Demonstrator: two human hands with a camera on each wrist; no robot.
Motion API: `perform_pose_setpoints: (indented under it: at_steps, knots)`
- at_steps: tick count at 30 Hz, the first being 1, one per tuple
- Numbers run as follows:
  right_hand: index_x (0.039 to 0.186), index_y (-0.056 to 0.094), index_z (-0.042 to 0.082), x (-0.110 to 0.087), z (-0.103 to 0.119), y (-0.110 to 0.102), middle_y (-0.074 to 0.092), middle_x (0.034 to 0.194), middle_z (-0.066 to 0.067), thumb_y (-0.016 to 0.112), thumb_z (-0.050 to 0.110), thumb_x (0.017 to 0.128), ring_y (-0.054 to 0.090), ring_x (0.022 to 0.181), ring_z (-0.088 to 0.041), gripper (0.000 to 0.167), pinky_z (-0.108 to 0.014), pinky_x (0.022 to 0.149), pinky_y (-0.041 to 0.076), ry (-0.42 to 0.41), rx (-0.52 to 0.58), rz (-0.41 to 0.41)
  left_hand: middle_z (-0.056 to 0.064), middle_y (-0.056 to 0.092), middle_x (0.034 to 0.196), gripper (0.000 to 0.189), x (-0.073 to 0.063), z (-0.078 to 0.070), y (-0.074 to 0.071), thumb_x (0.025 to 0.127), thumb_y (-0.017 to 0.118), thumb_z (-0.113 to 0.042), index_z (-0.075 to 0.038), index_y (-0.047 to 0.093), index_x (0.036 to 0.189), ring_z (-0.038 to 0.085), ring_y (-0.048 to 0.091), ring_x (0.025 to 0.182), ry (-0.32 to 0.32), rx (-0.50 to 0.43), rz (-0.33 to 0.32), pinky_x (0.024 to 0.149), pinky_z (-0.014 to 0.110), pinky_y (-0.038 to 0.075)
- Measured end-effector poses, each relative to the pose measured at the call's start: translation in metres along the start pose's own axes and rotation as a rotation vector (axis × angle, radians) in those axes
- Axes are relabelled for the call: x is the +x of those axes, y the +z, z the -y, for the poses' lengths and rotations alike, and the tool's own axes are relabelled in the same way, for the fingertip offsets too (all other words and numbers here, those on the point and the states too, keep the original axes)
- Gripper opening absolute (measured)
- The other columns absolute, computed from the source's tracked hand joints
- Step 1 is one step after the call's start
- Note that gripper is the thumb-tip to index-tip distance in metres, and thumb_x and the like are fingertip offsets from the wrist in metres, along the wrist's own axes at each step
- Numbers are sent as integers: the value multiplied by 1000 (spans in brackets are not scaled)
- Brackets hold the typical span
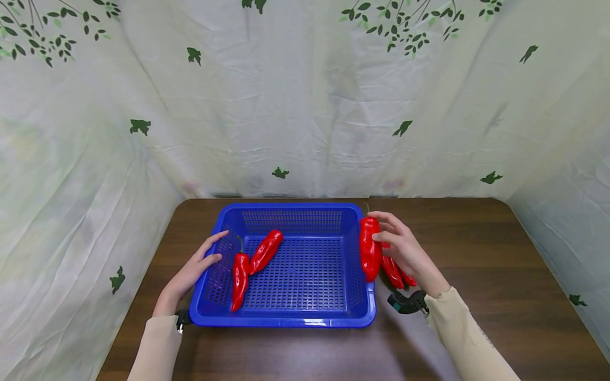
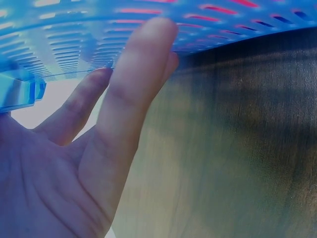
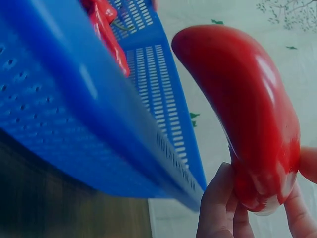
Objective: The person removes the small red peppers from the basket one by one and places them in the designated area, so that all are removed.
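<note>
My left hand (image 1: 193,267) holds the left rim of a blue plastic basket (image 1: 290,321), with two digits over the rim. In the left wrist view, other fingers (image 2: 119,109) lie against the outside of its slotted wall. My right hand (image 1: 400,246) grips a large, glossy red pepper (image 1: 369,248) between thumb and fingers, over the basket's right rim. Its tapered end points toward me, and a thin green stem shows at the far end. Inside the basket's left half lie two red peppers, one (image 1: 240,280) nearly lengthwise and one (image 1: 267,251) slanted.
More red peppers (image 1: 393,272) lie on the brown wooden table (image 1: 500,275) to the right of the basket, partly hidden by my right hand. A pale cloth with leaf prints (image 1: 305,106) hangs behind the table and along both sides.
</note>
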State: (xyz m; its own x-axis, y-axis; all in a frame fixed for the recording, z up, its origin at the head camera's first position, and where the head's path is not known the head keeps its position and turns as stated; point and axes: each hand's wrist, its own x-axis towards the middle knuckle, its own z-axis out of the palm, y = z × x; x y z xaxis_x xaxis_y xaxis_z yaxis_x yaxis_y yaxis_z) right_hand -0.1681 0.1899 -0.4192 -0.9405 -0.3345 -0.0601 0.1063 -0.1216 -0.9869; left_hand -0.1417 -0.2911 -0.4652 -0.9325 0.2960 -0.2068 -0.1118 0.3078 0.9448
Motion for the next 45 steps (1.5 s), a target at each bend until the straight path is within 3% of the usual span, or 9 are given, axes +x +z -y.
perform_pose_setpoints:
  at_steps: [7, 24, 29, 36, 45]
  knots:
    - [133, 45, 10, -7, -1, -13, 49, 122, -13, 48, 3, 94, 55, 104, -25, 39, -39, 82, 54, 0, 14, -14, 19, 5, 157, 57, 0, 0, 0, 101, 45, -24, -26, 20, 153, 53, 26, 132, -1, 4, -2, 90, 58, 45]
    - [135, 43, 11, -18, -12, -37, 51, 120, -6, 47, 5, 95, 54, 102, -19, 40, -34, 81, 53, 45, -78, -109, 19, 4, 157, 57, 1, 1, 0, 101, 45, -25, -27, 20, 153, 54, 25, 132, 0, -4, 1, 90, 58, 45]
    - [136, 42, 8, -24, -17, -48, 55, 117, -3, 46, 4, 96, 58, 97, -17, 41, -32, 80, 53, 44, -39, -121, 19, 5, 157, 57, 1, 1, 0, 101, 45, -24, -26, 20, 153, 54, 26, 132, 4, -6, 0, 90, 58, 45]
    - [134, 46, 16, -32, -17, -64, 55, 118, 1, 44, 6, 97, 59, 98, -15, 38, -33, 80, 53, 53, 1, -138, 19, 5, 157, 57, 1, 1, 0, 102, 45, -24, -26, 20, 153, 54, 27, 131, 2, -6, 0, 89, 57, 46]
    - [136, 47, 16, -38, -19, -81, 58, 115, 3, 42, 5, 100, 61, 92, -12, 38, -30, 75, 54, 32, 48, -158, 19, 4, 157, 57, 0, 0, 1, 101, 45, -24, -26, 21, 153, 54, 26, 132, 2, -2, -5, 89, 57, 47]
